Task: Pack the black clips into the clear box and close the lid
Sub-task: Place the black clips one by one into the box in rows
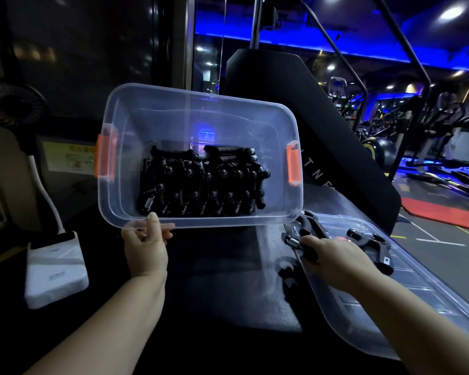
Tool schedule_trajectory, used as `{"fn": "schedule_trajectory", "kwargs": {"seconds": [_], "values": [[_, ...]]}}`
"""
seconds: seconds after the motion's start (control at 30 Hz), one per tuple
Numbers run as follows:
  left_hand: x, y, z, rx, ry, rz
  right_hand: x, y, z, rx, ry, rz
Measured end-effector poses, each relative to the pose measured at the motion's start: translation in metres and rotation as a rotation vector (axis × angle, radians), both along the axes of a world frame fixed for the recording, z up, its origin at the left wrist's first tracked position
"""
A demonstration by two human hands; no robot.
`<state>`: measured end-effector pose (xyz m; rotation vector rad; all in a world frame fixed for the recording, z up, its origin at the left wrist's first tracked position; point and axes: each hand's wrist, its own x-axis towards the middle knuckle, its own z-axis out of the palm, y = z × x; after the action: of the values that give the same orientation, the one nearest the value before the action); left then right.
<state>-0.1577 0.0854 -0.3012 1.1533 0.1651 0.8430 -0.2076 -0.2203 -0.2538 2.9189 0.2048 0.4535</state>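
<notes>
Head view shows two bare forearms that reach forward from the bottom edge over a dark table [228, 280]. Nearest on the right lies the clear lid [406, 315], flat on the table and going off toward the lower right corner. The right hand [336, 259] rests over the near left part of the lid, palm down, wrist straight, and its grip is pressed around one black clip [305, 240], whose silver spring shows just beside the fingertips. A second loose clip [371, 246] lies on the lid just to the right of this hand, not touched. The left hand [145, 249] is raised a little higher, with the thumb up over the near rim of the clear box [201, 109] and the fingers curled below it, so its grip pinches this rim near the left corner. The box is tilted with its opening toward the camera and has an orange latch [293, 165] on each short side. Inside, many packed clips [203, 182] sit in close rows against the bottom. On the left of the table stands a white device [56, 269] with a small dark fan [14, 102] behind it. Far behind, gym machines [431, 123] stand under blue light.
</notes>
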Motion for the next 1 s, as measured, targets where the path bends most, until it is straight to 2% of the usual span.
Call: {"fn": "schedule_trajectory", "kwargs": {"seconds": [0.47, 0.7, 1.0], "values": [[-0.003, -0.002, 0.002, -0.041, 0.01, -0.015, -0.015, 0.064, 0.068, 0.132, -0.186, 0.469], [-0.006, 0.0, 0.002, -0.06, -0.037, -0.048, 0.027, 0.112, 0.111, 0.147, -0.267, 0.516], [-0.001, 0.002, 0.001, -0.041, -0.018, -0.027, 0.107, 0.172, 0.127, 0.166, -0.346, 0.47]]}}
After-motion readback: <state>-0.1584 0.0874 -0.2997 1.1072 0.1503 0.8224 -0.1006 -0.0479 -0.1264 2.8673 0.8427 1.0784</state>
